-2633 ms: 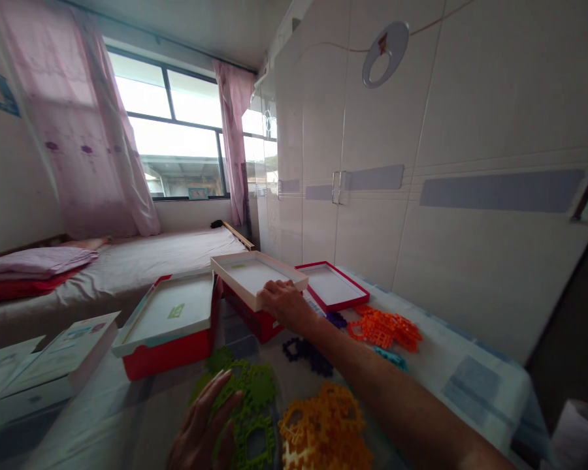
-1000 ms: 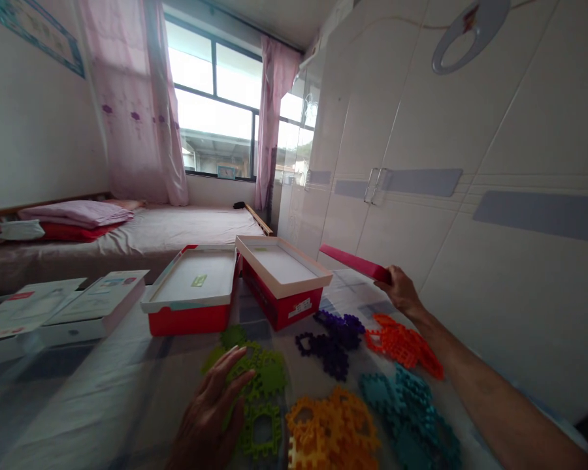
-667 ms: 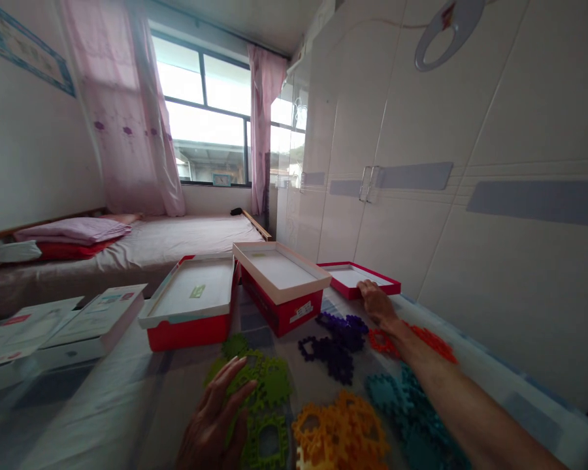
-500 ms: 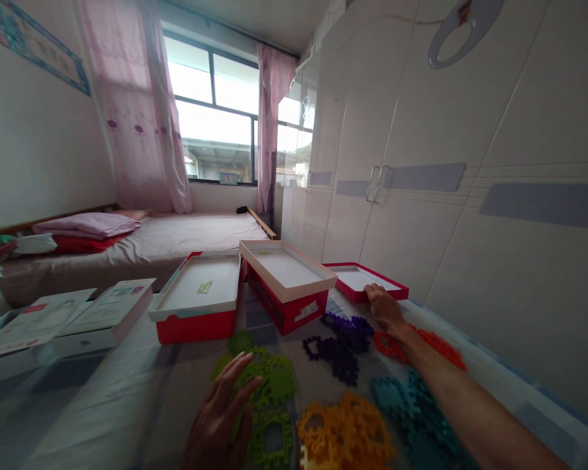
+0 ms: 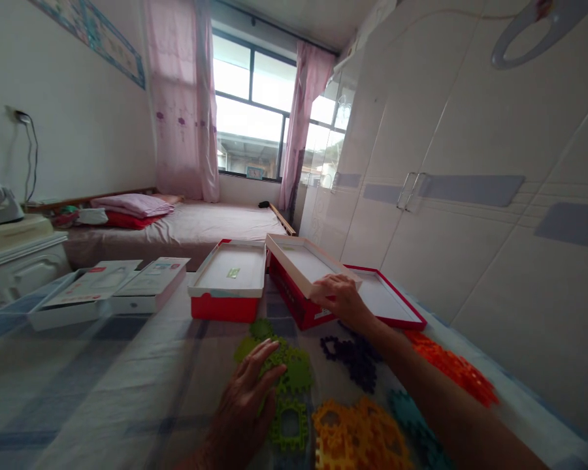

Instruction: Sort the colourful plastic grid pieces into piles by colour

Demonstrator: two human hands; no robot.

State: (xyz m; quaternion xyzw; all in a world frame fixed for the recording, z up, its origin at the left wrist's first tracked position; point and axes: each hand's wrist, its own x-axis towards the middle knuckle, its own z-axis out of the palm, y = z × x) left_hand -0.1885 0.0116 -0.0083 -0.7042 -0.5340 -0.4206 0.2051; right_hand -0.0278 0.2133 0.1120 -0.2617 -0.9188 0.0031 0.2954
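Note:
My right hand is closed around the near edge of a pale shoebox lid, which rests on a dark red box. My left hand has its fingers spread over green interlocking plastic pieces, holding nothing. Orange-yellow pieces lie right of the green ones. Dark purple pieces sit farther back, partly hidden by my right forearm. Teal pieces are also partly covered by that arm. Red-orange pieces form a pile at the right.
A shallow red-rimmed box lid lies behind the right hand, near the white wardrobe. Left of the dark red box stands a bright red box with a white lid. Two white boxes lie farther left on the cloth.
My right hand has moved left from the shallow red-rimmed lid to the pale lid's near edge. My left hand stays over the green pieces. The view has turned left.

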